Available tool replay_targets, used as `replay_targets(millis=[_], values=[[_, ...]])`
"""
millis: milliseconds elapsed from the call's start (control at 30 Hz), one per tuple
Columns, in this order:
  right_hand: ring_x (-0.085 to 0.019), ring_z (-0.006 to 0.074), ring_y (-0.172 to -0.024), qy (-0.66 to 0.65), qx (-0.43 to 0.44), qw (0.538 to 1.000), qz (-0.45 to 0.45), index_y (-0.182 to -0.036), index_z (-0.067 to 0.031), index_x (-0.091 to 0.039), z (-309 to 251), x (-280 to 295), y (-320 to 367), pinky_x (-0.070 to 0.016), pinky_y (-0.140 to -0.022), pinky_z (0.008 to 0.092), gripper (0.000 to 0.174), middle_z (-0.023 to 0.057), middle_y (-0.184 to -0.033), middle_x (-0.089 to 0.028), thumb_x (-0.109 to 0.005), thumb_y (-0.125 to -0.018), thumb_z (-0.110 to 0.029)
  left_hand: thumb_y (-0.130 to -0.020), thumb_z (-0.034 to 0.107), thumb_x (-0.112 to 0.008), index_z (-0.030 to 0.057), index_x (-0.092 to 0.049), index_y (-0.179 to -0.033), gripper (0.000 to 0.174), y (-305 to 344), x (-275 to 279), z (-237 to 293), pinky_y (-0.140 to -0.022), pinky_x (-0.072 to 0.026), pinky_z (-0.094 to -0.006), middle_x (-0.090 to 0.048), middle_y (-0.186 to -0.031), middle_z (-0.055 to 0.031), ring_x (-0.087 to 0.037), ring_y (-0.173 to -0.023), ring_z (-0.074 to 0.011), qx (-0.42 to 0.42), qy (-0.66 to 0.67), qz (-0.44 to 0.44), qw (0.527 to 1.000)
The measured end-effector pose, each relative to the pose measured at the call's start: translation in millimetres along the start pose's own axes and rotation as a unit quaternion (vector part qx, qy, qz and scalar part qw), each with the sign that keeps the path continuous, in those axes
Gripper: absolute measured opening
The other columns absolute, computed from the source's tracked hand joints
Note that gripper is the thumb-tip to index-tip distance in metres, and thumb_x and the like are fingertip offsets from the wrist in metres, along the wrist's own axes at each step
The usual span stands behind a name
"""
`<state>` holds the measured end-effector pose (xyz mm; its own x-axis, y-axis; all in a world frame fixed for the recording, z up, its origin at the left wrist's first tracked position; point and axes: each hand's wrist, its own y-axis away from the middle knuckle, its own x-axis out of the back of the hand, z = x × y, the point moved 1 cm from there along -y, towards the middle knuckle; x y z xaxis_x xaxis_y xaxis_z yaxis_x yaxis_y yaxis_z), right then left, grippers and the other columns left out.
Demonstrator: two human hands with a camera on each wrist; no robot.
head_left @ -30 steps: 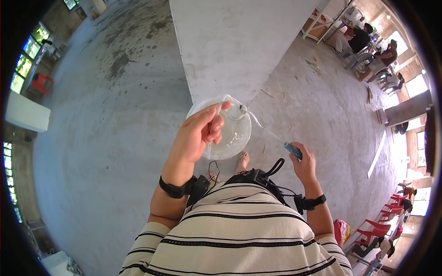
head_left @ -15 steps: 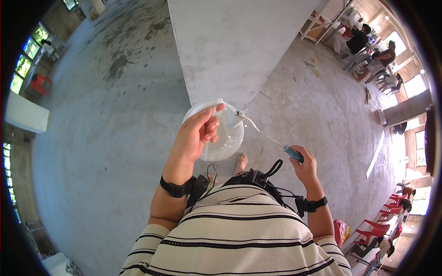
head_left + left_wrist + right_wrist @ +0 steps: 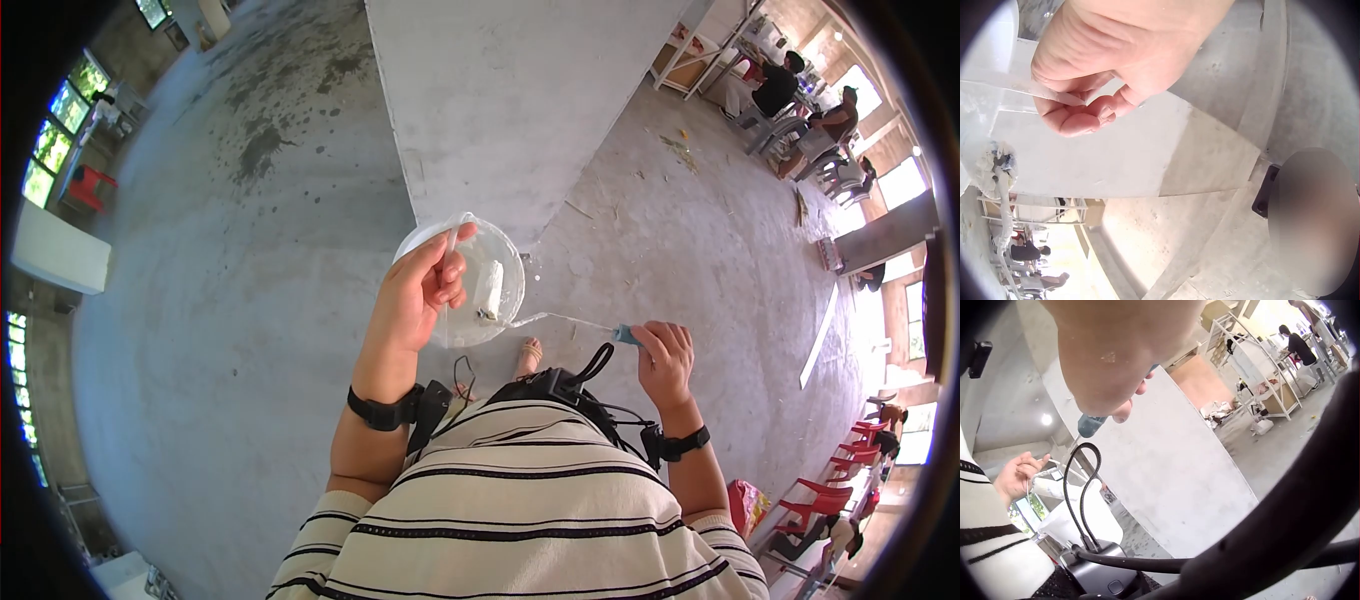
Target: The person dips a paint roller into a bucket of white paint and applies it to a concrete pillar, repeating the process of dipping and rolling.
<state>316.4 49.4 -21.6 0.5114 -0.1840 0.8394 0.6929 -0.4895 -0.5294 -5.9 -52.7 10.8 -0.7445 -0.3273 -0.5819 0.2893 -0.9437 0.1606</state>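
Note:
In the head view my left hand [image 3: 420, 292] holds a translucent white bucket [image 3: 512, 262] by its bail handle [image 3: 1019, 89], fingers curled around it. A paint roller's white cover [image 3: 490, 288] lies within the bucket's opening, near its right side. From it a thin paint-coated wire frame [image 3: 560, 318] runs over the rim to a blue grip [image 3: 626, 334]. My right hand [image 3: 668, 362] grips that blue end, knuckles upward. White paint wets the bucket's inside. In the right wrist view, the blue grip [image 3: 1090, 426] pokes out below the hand.
A broad pale grey column [image 3: 510, 110] rises just beyond the bucket. My sandalled foot [image 3: 530, 352] stands under it on the concrete floor [image 3: 250, 330]. Black cables and a device [image 3: 1107, 569] hang at my waist. Seated people [image 3: 780, 92] and red chairs [image 3: 815, 500] are off to the right.
The roller has gone from the bucket's upper right edge to lower inside it, its cover now seen lengthwise. My right hand has turned over. The bucket has shifted slightly left.

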Motion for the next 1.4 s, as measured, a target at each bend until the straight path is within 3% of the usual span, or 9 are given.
replay_targets(millis=[167,267,333,433,633,933,1200,1400], values=[[-0.057,0.0239,-0.075,0.005,0.005,1.0,0.011,-0.093,-0.0116,-0.062,0,0,0,-0.043,-0.067,0.0347,0.032,0.0042,-0.083,-0.06,-0.062,-0.065,0.003,-0.092,0.031,-0.046,-0.0035,-0.054,-0.117,0.043,2,0,1,-0.053,-0.03,-0.0226,-0.04,-0.066,0.0049,-0.031,-0.049,-0.0048,-0.003,0.0,0.001,1.0],[-0.058,0.0253,-0.074,-0.064,-0.045,0.997,-0.025,-0.093,-0.0101,-0.062,-5,1,-2,-0.0442,-0.067,0.0352,0.03,0.0065,-0.082,-0.061,-0.064,-0.066,0.003,-0.092,0.031,-0.046,-0.004,-0.054,-0.117,0.043,4,-1,1,-0.052,-0.0297,-0.0227,-0.039,-0.065,0.0048,-0.031,-0.049,-0.0049,-0.01,-0.001,0.001,1.0],[-0.059,0.0275,-0.074,-0.166,-0.122,0.976,-0.072,-0.096,-0.0079,-0.062,-3,-4,2,-0.0459,-0.067,0.0356,0.031,0.0088,-0.082,-0.063,-0.066,-0.067,0.002,-0.093,0.03,-0.045,-0.0043,-0.054,-0.117,0.043,4,0,0,-0.052,-0.0296,-0.0229,-0.039,-0.065,0.0048,-0.031,-0.049,-0.0049,-0.017,-0.003,-0.005,1.0],[-0.058,0.0289,-0.071,-0.215,-0.188,0.952,-0.113,-0.101,-0.0058,-0.062,-1,-5,4,-0.0466,-0.065,0.0343,0.034,0.0113,-0.081,-0.062,-0.068,-0.068,0.001,-0.094,0.027,-0.045,-0.0024,-0.057,-0.112,0.037,4,3,-2,-0.055,-0.0339,-0.0258,-0.043,-0.067,0.0039,-0.034,-0.051,-0.0067,-0.02,0.021,-0.001,1.0],[-0.057,0.027,-0.071,-0.248,-0.193,0.941,-0.123,-0.11,-0.0064,-0.061,18,-14,-6,-0.0455,-0.066,0.0304,0.04,0.0119,-0.082,-0.059,-0.068,-0.071,-0.001,-0.093,0.028,-0.045,-0.0019,-0.056,-0.114,0.038,4,6,-7,-0.055,-0.0329,-0.0254,-0.042,-0.066,0.0047,-0.033,-0.051,-0.0061,-0.029,0.026,0.029,0.999],[-0.059,0.0312,-0.079,-0.165,-0.192,0.967,-0.042,-0.113,-0.0128,-0.061,132,-47,-74,-0.0475,-0.069,0.0348,0.037,0.0105,-0.089,-0.062,-0.068,-0.077,-0.015,-0.093,0.03,-0.046,0.0,-0.055,-0.117,0.04,-12,18,-19,-0.055,-0.0298,-0.0237,-0.04,-0.065,0.0056,-0.031,-0.052,-0.0056,-0.051,0.013,0.147,0.988],[-0.059,0.0273,-0.088,-0.069,-0.194,0.974,-0.091,-0.114,-0.0186,-0.06,241,-74,-121,-0.0477,-0.071,0.0369,0.031,0.0054,-0.092,-0.061,-0.06,-0.083,-0.018,-0.094,0.029,-0.043,0.0007,-0.054,-0.118,0.039,-12,31,-24,-0.054,-0.0256,-0.0213,-0.038,-0.065,0.007,-0.028,-0.053,-0.0041,-0.12,0.036,0.277,0.953],[-0.059,0.0273,-0.086,-0.056,-0.178,0.978,-0.096,-0.113,-0.0181,-0.06,278,-99,-135,-0.0477,-0.07,0.0374,0.03,0.0053,-0.09,-0.062,-0.06,-0.084,-0.019,-0.093,0.028,-0.046,-0.0012,-0.051,-0.121,0.041,19,38,-31,-0.052,-0.0264,-0.0203,-0.038,-0.065,0.0065,-0.031,-0.052,-0.0036,-0.139,0.06,0.373,0.916]])
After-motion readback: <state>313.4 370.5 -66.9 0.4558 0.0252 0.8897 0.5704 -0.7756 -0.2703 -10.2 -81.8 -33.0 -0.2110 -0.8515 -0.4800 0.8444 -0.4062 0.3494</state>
